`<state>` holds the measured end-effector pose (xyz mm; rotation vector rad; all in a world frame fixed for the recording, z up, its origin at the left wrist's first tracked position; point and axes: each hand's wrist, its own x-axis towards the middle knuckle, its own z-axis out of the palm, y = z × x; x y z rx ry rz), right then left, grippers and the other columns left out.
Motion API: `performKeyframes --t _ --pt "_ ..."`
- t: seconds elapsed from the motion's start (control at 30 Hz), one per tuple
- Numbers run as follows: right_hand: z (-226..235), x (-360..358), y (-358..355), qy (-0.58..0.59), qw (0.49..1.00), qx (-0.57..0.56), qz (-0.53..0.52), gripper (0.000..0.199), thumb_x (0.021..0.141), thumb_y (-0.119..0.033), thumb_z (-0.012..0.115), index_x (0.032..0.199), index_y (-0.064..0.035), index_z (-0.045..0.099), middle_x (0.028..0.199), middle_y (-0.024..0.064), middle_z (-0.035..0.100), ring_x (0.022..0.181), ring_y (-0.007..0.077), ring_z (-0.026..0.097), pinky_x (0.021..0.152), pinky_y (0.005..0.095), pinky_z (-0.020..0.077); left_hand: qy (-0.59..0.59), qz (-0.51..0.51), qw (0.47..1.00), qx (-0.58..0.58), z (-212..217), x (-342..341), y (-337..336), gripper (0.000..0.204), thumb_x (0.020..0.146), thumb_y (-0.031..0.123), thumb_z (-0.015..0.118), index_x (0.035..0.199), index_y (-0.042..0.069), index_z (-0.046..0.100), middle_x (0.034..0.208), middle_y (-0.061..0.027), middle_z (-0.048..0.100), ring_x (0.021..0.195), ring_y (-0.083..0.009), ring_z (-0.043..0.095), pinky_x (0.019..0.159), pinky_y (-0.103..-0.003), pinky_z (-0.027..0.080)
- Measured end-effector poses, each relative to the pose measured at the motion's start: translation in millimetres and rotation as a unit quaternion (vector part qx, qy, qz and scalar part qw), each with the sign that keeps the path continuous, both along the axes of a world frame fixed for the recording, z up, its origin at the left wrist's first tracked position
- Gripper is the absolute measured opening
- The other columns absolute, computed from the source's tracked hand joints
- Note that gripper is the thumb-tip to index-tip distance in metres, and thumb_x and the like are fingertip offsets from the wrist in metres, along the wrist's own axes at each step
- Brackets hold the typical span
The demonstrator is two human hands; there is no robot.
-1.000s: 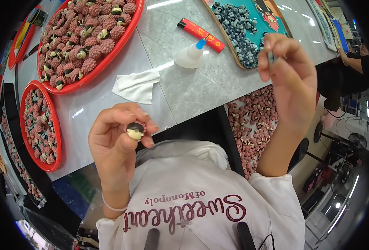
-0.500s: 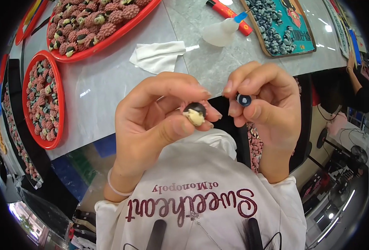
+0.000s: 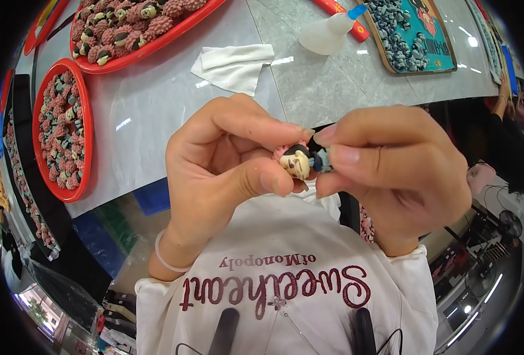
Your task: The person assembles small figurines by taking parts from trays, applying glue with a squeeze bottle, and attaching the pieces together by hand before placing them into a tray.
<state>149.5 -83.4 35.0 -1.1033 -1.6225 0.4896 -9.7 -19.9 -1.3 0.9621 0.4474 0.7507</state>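
Between the thumb and fingers of my left hand (image 3: 211, 157) is a small figurine head (image 3: 295, 163) with a cream face, dark hair and a pink frilled part behind it. My right hand (image 3: 404, 171) pinches a tiny grey-blue figurine body (image 3: 322, 160) between thumb and fingertips. The body's dark end meets the side of the head, or nearly so; the fingers hide part of the join. Both hands are up in front of my white shirt, close to the table's near edge.
A large red tray (image 3: 155, 42) and a smaller red tray (image 3: 86, 127) hold many pink figurine heads, the smaller one also grey-blue pieces. A white cloth (image 3: 232, 68), a squeeze bottle (image 3: 324, 36) and a teal tray (image 3: 442, 59) of grey-blue bodies lie on the table (image 3: 137, 118).
My right hand has moved left and turned, bringing the body up to the head. The head's face has turned more into view, and the table things sit slightly higher in the picture.
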Motion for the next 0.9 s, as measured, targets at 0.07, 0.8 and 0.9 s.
performKeyframes --t 0.07,0.8,0.9 --pt "-2.3 -3.7 -0.1 -0.008 0.999 0.032 -0.024 0.023 0.061 0.012 0.067 0.079 0.0058 0.055 0.08 0.0216 0.058 0.064 0.0205 0.06 0.05 0.0244 0.0497 0.008 0.004 1.0 0.0 0.9 -0.3 -0.4 0.04 0.068 0.03 0.075 0.086 0.002 0.054 0.081 -0.0044 0.052 0.063 -0.0063 0.049 0.057 -0.017 0.041" --pt "-4.8 7.2 3.3 -0.088 0.984 0.01 -0.156 0.053 0.071 -0.051 0.061 0.092 -0.0018 0.063 0.1 0.0156 0.052 0.085 0.021 0.05 0.067 0.0281 0.0416 0.251 0.27 0.865 0.341 28.4 -92.6 81.2 0.029 0.074 -0.001 0.061 0.103 -0.001 0.054 0.103 -0.0112 0.055 0.089 -0.0173 0.055 0.073 -0.027 0.046" --pt "-9.4 15.1 1.9 -0.047 0.983 -0.019 -0.176 0.055 0.073 -0.05 0.061 0.096 -0.0002 0.06 0.099 0.0167 0.051 0.086 0.0227 0.05 0.068 0.0283 0.0405 0.615 0.195 0.604 0.468 61.5 -146.2 94.6 0.025 0.076 0.004 0.058 0.101 0.001 0.057 0.103 -0.0113 0.057 0.094 -0.0188 0.055 0.075 -0.027 0.045"
